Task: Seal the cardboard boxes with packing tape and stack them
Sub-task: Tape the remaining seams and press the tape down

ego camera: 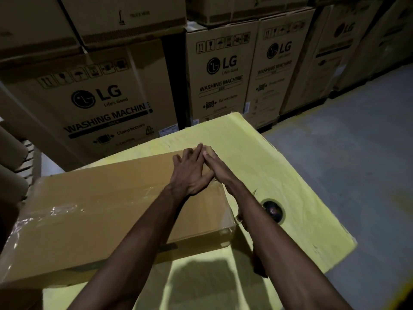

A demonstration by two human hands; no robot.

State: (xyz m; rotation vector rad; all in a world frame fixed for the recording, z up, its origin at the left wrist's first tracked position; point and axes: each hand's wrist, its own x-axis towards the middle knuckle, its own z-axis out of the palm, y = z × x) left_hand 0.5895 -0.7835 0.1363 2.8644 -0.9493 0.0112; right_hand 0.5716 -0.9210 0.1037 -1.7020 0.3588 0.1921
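Pressing the cardboard box (100, 209), left hand (190, 174) and right hand (220, 167), fingers (196, 153) straight, crossed; box corner hidden beneath.

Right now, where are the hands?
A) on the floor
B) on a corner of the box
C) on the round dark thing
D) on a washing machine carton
B: the left hand and right hand press flat, fingers straight, on the far right corner of the box lying on the yellow table.
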